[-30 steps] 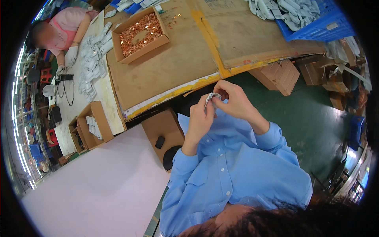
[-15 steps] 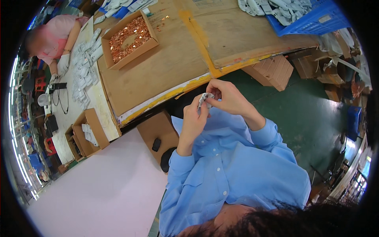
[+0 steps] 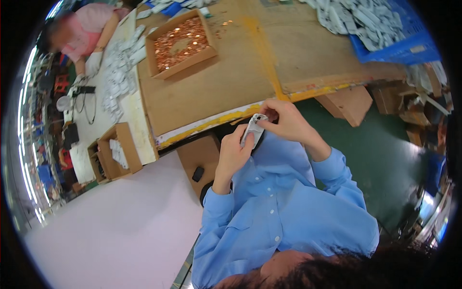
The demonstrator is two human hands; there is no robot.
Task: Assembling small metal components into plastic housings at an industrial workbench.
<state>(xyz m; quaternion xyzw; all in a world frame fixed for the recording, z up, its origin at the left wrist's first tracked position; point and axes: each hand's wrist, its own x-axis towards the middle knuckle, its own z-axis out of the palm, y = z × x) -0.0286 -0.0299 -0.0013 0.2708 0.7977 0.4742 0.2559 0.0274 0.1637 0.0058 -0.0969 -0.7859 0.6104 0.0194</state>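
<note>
A white plastic housing, long and hollow with dark spots at its far end, is held in front of my blue shirt, close to the bench edge. My left hand grips its near part, the thumb lying along the inner face. At the far end, the thumb and curled fingers of my right hand pinch the housing's rim. Whether a small part sits between the right fingertips is hidden. On the brown bench beyond my hands stands an open cardboard box of small copper-coloured metal pieces.
A blue crate heaped with white housings stands at the far right. Left, a co-worker in pink with white gloves sits by a pile of white parts. Cardboard boxes hold more. Below the bench rests a carton.
The housing has turned so its hollow inner face shows more fully between my hands. My right hand stays at its far end. The whole view has shifted slightly rightward and down.
</note>
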